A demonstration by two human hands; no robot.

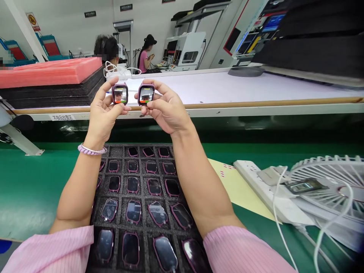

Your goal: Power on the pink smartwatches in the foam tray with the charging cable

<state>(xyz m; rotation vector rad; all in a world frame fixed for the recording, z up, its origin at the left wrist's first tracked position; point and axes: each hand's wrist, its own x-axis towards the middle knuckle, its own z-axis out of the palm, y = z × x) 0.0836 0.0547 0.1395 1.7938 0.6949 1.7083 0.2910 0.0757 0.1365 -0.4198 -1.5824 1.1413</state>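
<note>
My left hand [102, 110] is raised and pinches a pink-rimmed smartwatch body [120, 94] with its screen lit. My right hand [166, 108] holds a second lit watch body [146, 94] right beside it, a small gap between the two. Both screens face me. Below my forearms a black foam tray [119, 151] lies on the green belt, its pockets filled with several dark-screened pink watch bodies [133, 184]. A lilac coil band sits on my left wrist.
A white power strip [253, 178], a white fan [332, 182] and white cables lie at the right, with a yellow sheet [236, 185] beside the tray. Pink and black foam stacks [51, 79] stand at the back left. Two people sit beyond the white table [241, 87].
</note>
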